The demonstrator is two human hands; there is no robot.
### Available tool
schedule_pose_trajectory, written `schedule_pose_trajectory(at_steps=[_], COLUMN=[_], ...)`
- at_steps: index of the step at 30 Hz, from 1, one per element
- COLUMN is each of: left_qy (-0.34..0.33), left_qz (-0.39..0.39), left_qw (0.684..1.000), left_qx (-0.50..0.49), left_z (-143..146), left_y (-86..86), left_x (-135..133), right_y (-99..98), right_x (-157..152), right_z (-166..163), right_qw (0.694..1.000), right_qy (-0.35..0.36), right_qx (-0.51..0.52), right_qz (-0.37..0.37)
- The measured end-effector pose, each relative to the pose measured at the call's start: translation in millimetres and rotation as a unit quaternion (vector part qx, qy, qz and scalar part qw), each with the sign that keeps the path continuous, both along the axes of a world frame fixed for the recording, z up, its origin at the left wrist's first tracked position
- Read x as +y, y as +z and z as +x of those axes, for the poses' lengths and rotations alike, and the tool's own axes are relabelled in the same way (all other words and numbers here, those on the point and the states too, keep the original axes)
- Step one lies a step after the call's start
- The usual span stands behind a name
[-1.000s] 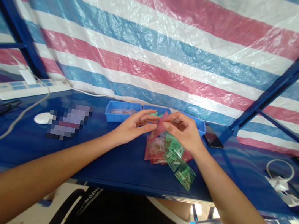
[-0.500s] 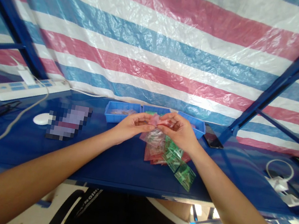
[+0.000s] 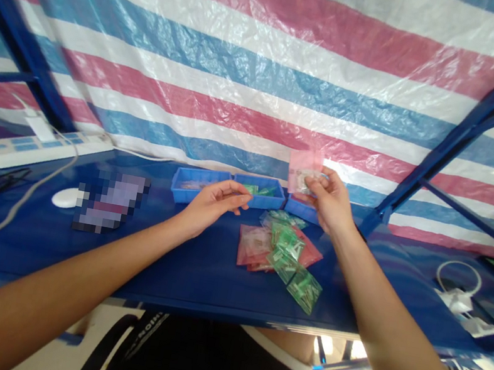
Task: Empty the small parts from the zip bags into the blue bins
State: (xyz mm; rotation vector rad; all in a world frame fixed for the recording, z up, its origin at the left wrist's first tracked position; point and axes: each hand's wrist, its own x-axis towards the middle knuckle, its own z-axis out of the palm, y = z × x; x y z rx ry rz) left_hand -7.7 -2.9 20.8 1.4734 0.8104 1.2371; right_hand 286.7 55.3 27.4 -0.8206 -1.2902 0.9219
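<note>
My right hand (image 3: 333, 200) pinches a pink plastic bag (image 3: 305, 163) that has small pale pieces in it. The bag is raised over the right blue bin (image 3: 297, 206). My left hand (image 3: 217, 205) holds nothing; its fingers are loosely bent and apart, near the middle blue bin (image 3: 267, 202), which has green bags in it. Below the hands, a pile of pink bags (image 3: 251, 246) and green bags (image 3: 305, 290) lies on the blue table (image 3: 203, 273). Metal-looking parts show through some green bags.
A left blue bin (image 3: 178, 193) stands partly behind my left hand. To the left are a white power strip (image 3: 38, 148), a cable, a white rounded object (image 3: 65, 198) and a blurred-out item (image 3: 114, 203). Chargers (image 3: 460, 302) lie at the right. A striped plastic sheet (image 3: 229, 67) hangs behind.
My hands have parted. The right one has moved right and up with the pink bag, over the right bin. My left hand has let go of the bag and stays near its place.
</note>
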Motion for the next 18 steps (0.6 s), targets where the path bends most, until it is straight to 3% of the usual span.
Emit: schedule_pose_trajectory(at_steps=[3,7,9,13,18], left_qy=[0.001,-0.005,-0.004,-0.008,-0.019], left_qz=[0.000,-0.002,-0.002,0.002,0.014], left_qw=[1.000,1.000,0.999,0.999,0.997], left_qx=[0.019,0.030,0.034,0.047,0.073], left_z=[0,0,0,-1,-2], left_y=[-1.2,-2.6,-2.4,-2.1,-3.2], left_x=[0,1,1,1,3], right_y=[-7.5,-16.3,-16.9,-14.4,-15.2], right_x=[26,46,49,51,49], right_z=[43,81,88,91,93], right_qw=[0.982,0.952,0.957,0.982,0.982], right_qy=[-0.142,-0.238,-0.239,-0.175,-0.151], right_qx=[-0.114,-0.190,-0.164,-0.068,-0.106], right_qz=[0.043,0.026,0.009,-0.027,-0.030])
